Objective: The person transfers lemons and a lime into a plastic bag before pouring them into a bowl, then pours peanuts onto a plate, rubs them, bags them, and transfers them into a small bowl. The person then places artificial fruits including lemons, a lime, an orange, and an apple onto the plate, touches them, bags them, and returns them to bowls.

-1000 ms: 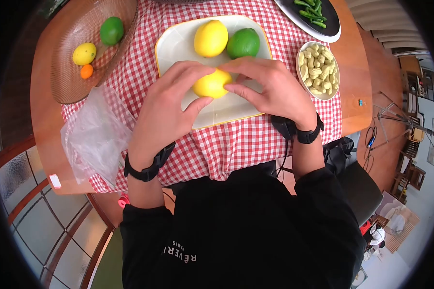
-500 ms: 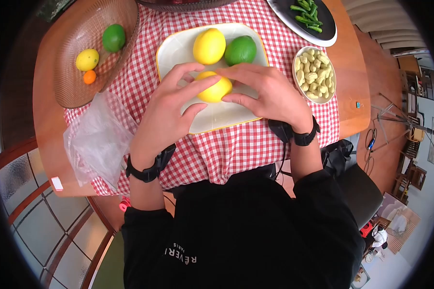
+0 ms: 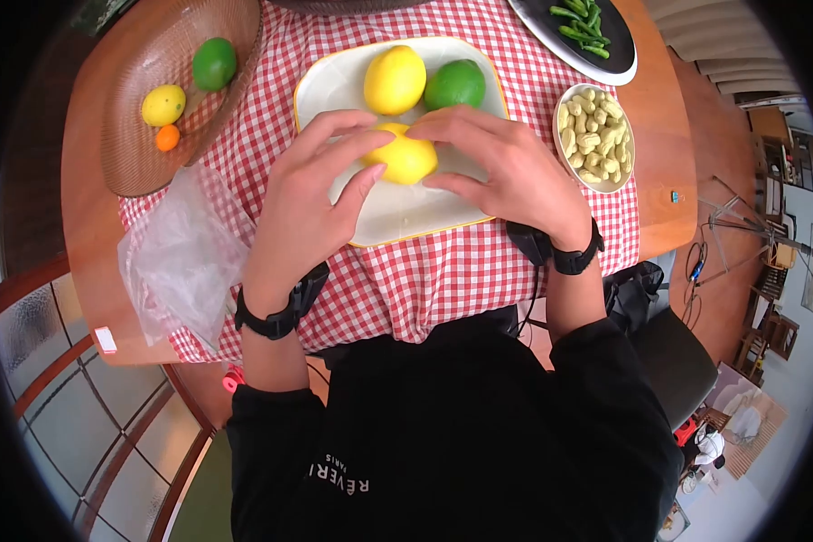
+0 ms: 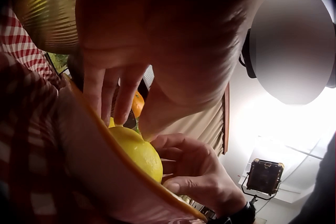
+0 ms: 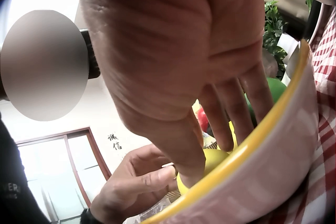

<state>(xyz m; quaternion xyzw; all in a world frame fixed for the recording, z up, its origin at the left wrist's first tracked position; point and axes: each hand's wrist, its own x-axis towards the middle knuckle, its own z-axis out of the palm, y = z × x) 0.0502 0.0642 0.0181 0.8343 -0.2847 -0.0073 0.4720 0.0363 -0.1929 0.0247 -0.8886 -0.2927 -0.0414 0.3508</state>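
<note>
Two hands are working one lemon (image 3: 406, 163) in the near half of the white rectangular dish (image 3: 411, 215). The left hand (image 3: 307, 194) has it from the left, fingers bent over its far side and thumb at its near side. The right hand (image 3: 519, 172) mirrors that from the right, its thumb against the fruit in the right wrist view. Both grips look light, made with the fingertips, with the palms off the skin. Whether the dish or the fingers carry the lemon's weight, I cannot tell.

The step in hand looks like steadying or setting this lemon in the dish, its long axis lying roughly from left to right. A second lemon (image 3: 395, 79) and a lime (image 3: 455, 86) sit side by side in the dish's far half, just beyond the held one.

The next move, as I judge it, calls for the fruit to be well settled before either hand lets go, and for both sets of fingers to part evenly. Lifting one hand first could roll it, since it is round and smooth, and the far fingertips have little room beside the other two fruits.

To the right of the dish stands a bowl of peanuts (image 3: 596, 135); to its left are a crumpled plastic bag (image 3: 185, 257) and, farther out, a ribbed basket (image 3: 122, 149) holding more fruit.
</note>
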